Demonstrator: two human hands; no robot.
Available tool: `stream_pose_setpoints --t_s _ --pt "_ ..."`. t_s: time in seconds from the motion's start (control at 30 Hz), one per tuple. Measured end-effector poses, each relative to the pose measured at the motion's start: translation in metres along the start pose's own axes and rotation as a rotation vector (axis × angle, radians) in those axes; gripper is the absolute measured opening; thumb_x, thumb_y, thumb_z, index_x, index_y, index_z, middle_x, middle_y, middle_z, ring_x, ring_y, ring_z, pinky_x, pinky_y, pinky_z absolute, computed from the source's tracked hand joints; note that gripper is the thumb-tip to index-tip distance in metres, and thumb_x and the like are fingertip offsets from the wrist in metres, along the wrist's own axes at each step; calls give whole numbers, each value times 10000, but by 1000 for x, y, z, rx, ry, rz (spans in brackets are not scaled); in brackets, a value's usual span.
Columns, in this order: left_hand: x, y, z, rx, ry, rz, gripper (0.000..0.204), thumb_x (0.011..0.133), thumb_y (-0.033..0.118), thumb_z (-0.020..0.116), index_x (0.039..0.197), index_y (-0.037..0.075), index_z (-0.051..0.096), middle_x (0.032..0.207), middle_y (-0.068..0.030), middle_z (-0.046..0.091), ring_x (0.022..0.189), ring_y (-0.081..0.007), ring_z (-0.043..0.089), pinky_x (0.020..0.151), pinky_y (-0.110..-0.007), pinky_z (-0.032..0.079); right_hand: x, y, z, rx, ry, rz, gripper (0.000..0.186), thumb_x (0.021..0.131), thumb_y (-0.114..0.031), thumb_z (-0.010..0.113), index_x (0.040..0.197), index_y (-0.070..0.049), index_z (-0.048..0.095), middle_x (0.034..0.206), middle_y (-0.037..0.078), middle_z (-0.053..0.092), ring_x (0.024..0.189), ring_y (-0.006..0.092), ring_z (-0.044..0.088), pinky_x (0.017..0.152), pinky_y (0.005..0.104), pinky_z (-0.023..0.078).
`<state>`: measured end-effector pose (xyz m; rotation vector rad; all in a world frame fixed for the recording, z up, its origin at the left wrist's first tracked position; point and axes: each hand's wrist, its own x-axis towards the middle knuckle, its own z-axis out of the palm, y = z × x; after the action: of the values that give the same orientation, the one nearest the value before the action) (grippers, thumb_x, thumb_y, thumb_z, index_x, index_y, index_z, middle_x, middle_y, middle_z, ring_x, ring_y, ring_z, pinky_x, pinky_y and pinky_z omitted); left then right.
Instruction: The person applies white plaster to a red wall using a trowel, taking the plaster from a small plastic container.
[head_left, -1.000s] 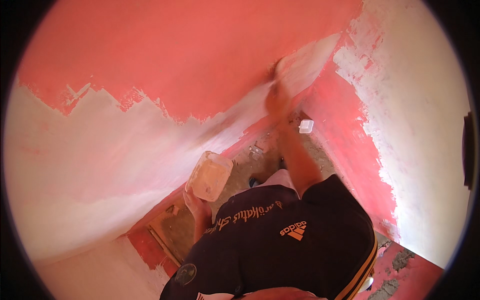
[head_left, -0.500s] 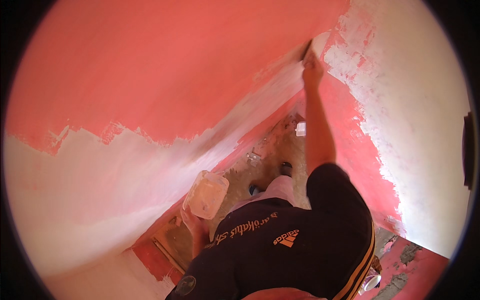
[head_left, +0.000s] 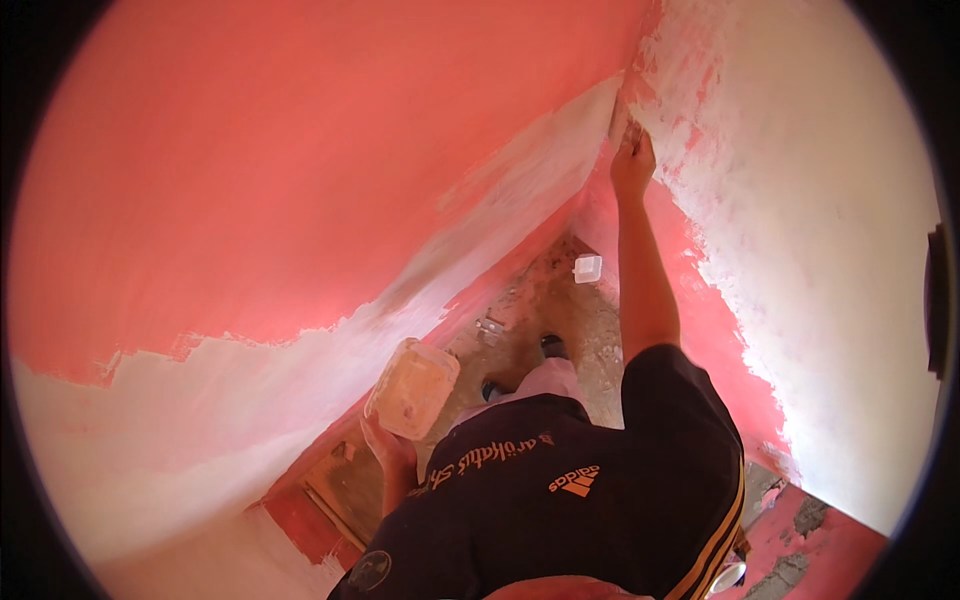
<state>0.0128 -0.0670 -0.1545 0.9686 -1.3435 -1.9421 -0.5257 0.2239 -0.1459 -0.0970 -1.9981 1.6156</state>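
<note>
At the corner where two walls meet, my right hand (head_left: 632,165) is closed, arm stretched far ahead. It grips a putty knife (head_left: 617,100), seen nearly edge-on, against the left wall by the corner; its handle is mostly hidden by my fingers. Low on the left, my left hand (head_left: 391,449) holds a translucent plastic tub (head_left: 413,388) from below and the side. Pale, pinkish residue coats the inside of the tub. The left wall (head_left: 270,170) is red above, with a whitish coat spread along its lower part.
The right wall (head_left: 800,200) carries a whitish coat with a ragged edge over red. A small white container (head_left: 588,268) stands on the dirty floor (head_left: 590,345) by the corner. A white cup (head_left: 728,577) is behind me at the lower right. Wooden strips (head_left: 335,512) lie at the lower left.
My right hand has moved slightly down and toward the corner with the putty knife. The view has shifted, so the walls sit differently. My left hand still holds the tub.
</note>
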Motion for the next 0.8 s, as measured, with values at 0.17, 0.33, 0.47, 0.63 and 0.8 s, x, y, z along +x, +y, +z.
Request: stream_pose_setpoints --t_s 0.17,0.33,0.47,0.63,0.8 --pt "-18 0 47 191 -8 46 412 1029 322 471 1315 35 547 1262 -113 609 1188 -270 592 1011 -410 491 38 30 38 -56 103 -87 332 1038 -213 486 1247 -24 660 1035 212 718 912 324 702 821 408 532" --pt "-33 2 83 64 157 -116 497 1029 392 437 1354 30 537 1315 -123 607 1199 -279 596 1012 -409 494 51 58 50 -51 47 52 287 1009 -175 486 1104 14 681 859 194 714 774 343 692 724 433 530" --pt "-48 0 112 446 102 64 529 1030 411 411 1371 22 525 1339 -129 598 1213 -284 592 1013 -410 494 17 42 43 -134 -152 -57 270 994 -150 499 1057 15 703 855 173 709 742 355 673 702 442 522" --pt "-45 5 155 287 92 -50 525 1036 402 391 1381 28 518 1353 -123 593 1216 -286 591 1016 -412 494 -120 -12 20 -128 -613 -11 330 988 -117 550 1281 -20 669 875 124 708 733 224 639 735 378 550" --pt "-38 6 171 323 45 -129 514 1031 393 415 1391 40 515 1365 -114 591 1218 -289 589 1022 -413 492 -80 1 -2 149 -467 -36 352 978 -98 547 1305 -8 640 915 159 713 809 243 661 802 387 558"
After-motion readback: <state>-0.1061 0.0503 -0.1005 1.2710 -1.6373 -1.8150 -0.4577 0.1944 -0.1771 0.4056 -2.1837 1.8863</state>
